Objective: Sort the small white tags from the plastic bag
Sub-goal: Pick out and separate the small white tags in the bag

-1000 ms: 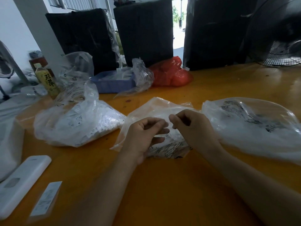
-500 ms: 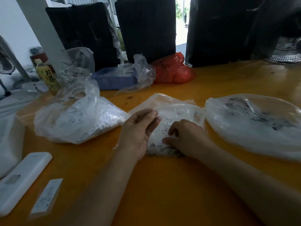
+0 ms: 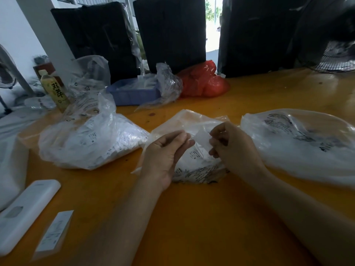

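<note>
**Sorting station: crowded desk, both hands at the centre bag**

Head view. The left hand (image 3: 165, 156) and the right hand (image 3: 233, 148) were raised just above the middle plastic bag (image 3: 194, 166), which lay on the orange desk (image 3: 192, 217) directly before the person. The right hand was pinching a thin whitish piece (image 3: 200, 142), tag or film could not be told, between thumb and curled fingers. The left hand's fingertips met the same piece at its left edge, fingers lightly bent; whether they truly gripped it could not be told. Small white tags (image 3: 196, 155) with dark print showed through the bag beneath the hands.

Surroundings. A second clear bag of tags (image 3: 90, 143) sat left of the centre bag, close to it, its neck standing open. A third clear bag (image 3: 299, 143), printed with dark text, lay flat to the right, just beside the right hand. Behind these stood a blue tray (image 3: 132, 93) with crumpled clear film spilling over its right end, and a red bag (image 3: 203, 83) right of that. A yellow drink bottle (image 3: 54, 91) stood upright at the far left, partly behind the left bag. Near the left front edge lay a white oblong device (image 3: 26, 212) and a small flat packet (image 3: 54, 233), apart from each other. Dark wrapped blocks (image 3: 169, 33) lined the back of the desk, and a fan guard (image 3: 338, 62) showed at the far right.

Obstructions. Both forearms crossed the near desk; the two flanking bags hemmed in the centre bag on either side.
</note>
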`<state>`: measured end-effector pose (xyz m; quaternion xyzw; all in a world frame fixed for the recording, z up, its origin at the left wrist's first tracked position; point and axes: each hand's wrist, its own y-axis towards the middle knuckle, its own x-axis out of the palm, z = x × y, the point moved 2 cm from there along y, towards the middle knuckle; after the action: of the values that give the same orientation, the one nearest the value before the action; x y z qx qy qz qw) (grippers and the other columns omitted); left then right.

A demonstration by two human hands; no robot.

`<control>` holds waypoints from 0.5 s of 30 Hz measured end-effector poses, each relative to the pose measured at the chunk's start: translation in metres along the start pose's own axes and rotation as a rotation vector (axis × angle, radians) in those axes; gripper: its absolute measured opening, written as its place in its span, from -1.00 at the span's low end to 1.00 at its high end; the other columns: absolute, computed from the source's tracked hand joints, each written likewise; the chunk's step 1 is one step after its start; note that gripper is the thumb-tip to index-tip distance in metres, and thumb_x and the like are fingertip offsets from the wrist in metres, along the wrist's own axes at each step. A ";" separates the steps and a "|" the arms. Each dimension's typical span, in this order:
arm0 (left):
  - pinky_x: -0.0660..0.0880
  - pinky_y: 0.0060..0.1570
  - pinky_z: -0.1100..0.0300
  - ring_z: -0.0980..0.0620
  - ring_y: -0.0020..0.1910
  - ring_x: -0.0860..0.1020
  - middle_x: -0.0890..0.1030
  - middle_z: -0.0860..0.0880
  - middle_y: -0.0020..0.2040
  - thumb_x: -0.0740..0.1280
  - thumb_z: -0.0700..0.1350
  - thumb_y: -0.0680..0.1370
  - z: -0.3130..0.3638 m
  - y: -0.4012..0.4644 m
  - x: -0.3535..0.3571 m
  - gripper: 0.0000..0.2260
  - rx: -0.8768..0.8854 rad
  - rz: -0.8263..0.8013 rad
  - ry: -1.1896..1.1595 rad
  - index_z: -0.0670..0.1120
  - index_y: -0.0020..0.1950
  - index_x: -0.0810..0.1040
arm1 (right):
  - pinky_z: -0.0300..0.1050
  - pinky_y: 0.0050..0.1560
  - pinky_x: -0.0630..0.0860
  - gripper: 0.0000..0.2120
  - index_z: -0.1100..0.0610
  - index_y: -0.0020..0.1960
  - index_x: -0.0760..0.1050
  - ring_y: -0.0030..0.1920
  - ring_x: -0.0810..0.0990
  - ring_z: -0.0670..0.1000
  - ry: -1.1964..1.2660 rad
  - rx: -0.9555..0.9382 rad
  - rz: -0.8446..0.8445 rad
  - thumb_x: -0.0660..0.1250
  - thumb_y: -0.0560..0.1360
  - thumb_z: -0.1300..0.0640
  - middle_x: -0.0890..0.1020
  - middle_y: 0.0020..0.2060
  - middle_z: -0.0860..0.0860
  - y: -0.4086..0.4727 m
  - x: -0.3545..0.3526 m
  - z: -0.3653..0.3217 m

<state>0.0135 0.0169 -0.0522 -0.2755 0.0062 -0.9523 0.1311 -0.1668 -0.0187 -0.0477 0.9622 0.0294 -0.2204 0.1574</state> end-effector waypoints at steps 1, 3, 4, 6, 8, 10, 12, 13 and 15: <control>0.67 -0.10 0.27 -0.16 0.01 0.77 0.76 -0.24 0.02 0.50 -0.25 0.52 -0.001 0.001 -0.001 -0.81 -0.013 0.005 -0.003 -0.27 0.10 0.70 | -0.32 -0.34 0.58 -0.83 -0.07 0.12 0.49 -0.26 0.67 -0.21 0.013 0.003 -0.007 0.37 0.61 0.16 0.69 -0.12 -0.13 -0.001 0.000 0.001; 0.67 -0.08 0.24 -0.15 0.02 0.77 0.76 -0.23 0.03 0.45 -0.25 0.60 -0.002 0.002 -0.002 -0.85 -0.021 0.012 0.004 -0.28 0.13 0.68 | -0.35 -0.27 0.58 -0.78 -0.09 0.17 0.54 -0.22 0.65 -0.21 -0.049 -0.040 0.018 0.40 0.59 0.16 0.67 -0.10 -0.17 -0.001 -0.001 0.002; 0.68 -0.08 0.24 -0.14 0.02 0.77 0.77 -0.23 0.03 0.44 -0.25 0.61 -0.002 0.003 -0.003 -0.86 -0.020 0.014 0.004 -0.28 0.13 0.68 | -0.37 -0.25 0.56 -0.80 -0.11 0.10 0.58 -0.22 0.62 -0.21 -0.085 -0.075 0.040 0.41 0.58 0.17 0.65 -0.08 -0.18 -0.001 -0.001 0.001; 0.68 -0.08 0.24 -0.13 0.01 0.77 0.77 -0.24 0.02 0.47 -0.27 0.56 -0.002 0.002 -0.002 -0.84 -0.025 0.008 -0.008 -0.28 0.12 0.68 | -0.45 -0.21 0.49 -0.78 -0.15 -0.05 0.60 -0.17 0.57 -0.21 -0.082 -0.132 0.073 0.44 0.55 0.20 0.55 0.00 -0.18 -0.002 -0.003 -0.003; 0.68 -0.09 0.25 -0.13 0.01 0.77 0.76 -0.25 0.02 0.52 -0.25 0.44 -0.001 0.000 -0.001 -0.75 -0.027 -0.009 -0.018 -0.27 0.10 0.68 | -0.51 -0.15 0.41 -0.74 -0.21 -0.10 0.58 -0.18 0.50 -0.20 -0.051 -0.158 0.108 0.46 0.52 0.18 0.45 -0.02 -0.16 -0.002 -0.006 -0.004; 0.68 -0.07 0.24 -0.14 0.02 0.77 0.76 -0.27 0.03 0.54 -0.24 0.37 -0.001 0.000 0.000 -0.68 -0.024 -0.026 -0.013 -0.28 0.10 0.68 | -0.45 -0.25 0.38 -0.74 -0.22 -0.11 0.58 -0.28 0.46 -0.17 -0.010 -0.170 0.167 0.46 0.52 0.18 0.47 -0.20 -0.17 -0.002 -0.008 -0.004; 0.68 -0.04 0.23 -0.15 0.04 0.76 0.76 -0.25 0.03 0.56 -0.21 0.35 -0.001 -0.001 0.000 -0.62 -0.007 -0.051 0.047 -0.27 0.13 0.67 | -0.39 -0.33 0.39 -0.79 -0.15 -0.08 0.62 -0.33 0.49 -0.15 0.040 -0.179 0.228 0.45 0.52 0.18 0.55 -0.31 -0.12 -0.002 -0.011 -0.003; 0.68 -0.02 0.22 -0.15 0.04 0.76 0.76 -0.24 0.03 0.57 -0.18 0.34 -0.002 -0.002 0.001 -0.58 0.006 -0.064 0.094 -0.26 0.15 0.65 | -0.37 -0.32 0.43 -0.82 -0.13 -0.05 0.63 -0.32 0.53 -0.14 0.058 -0.181 0.250 0.44 0.52 0.17 0.59 -0.29 -0.13 -0.003 -0.013 -0.003; 0.70 -0.02 0.18 -0.16 0.03 0.77 0.77 -0.23 0.00 0.60 -0.14 0.32 -0.002 -0.003 0.001 -0.54 0.031 -0.075 0.191 -0.24 0.15 0.61 | -0.26 -0.29 0.54 -0.84 -0.12 -0.01 0.62 -0.27 0.60 -0.11 0.100 -0.168 0.247 0.43 0.54 0.14 0.64 -0.24 -0.17 -0.003 -0.013 -0.002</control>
<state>0.0104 0.0192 -0.0531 -0.1815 -0.0065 -0.9784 0.0986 -0.1780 -0.0150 -0.0408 0.9516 -0.0632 -0.1479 0.2618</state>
